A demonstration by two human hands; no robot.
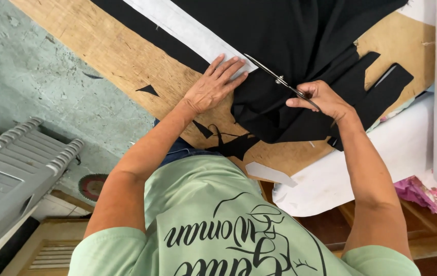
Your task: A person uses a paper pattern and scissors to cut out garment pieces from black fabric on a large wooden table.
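My left hand (215, 84) lies flat with fingers spread, pressing the end of a white paper pattern strip (187, 30) onto black fabric (290, 46) spread over a wooden table (111, 56). Gripped in my right hand (321, 98) is a pair of metal scissors (274, 76), whose blades point up-left toward the left fingertips along the pattern edge. The blades rest on the black fabric. The scissor handles are hidden inside the hand.
Small black fabric offcuts (148, 90) lie on the table near its front edge. White cloth (361, 163) hangs at the right, with pink patterned fabric (423, 191) below it. A grey plastic stool (11, 168) stands on the floor at the left.
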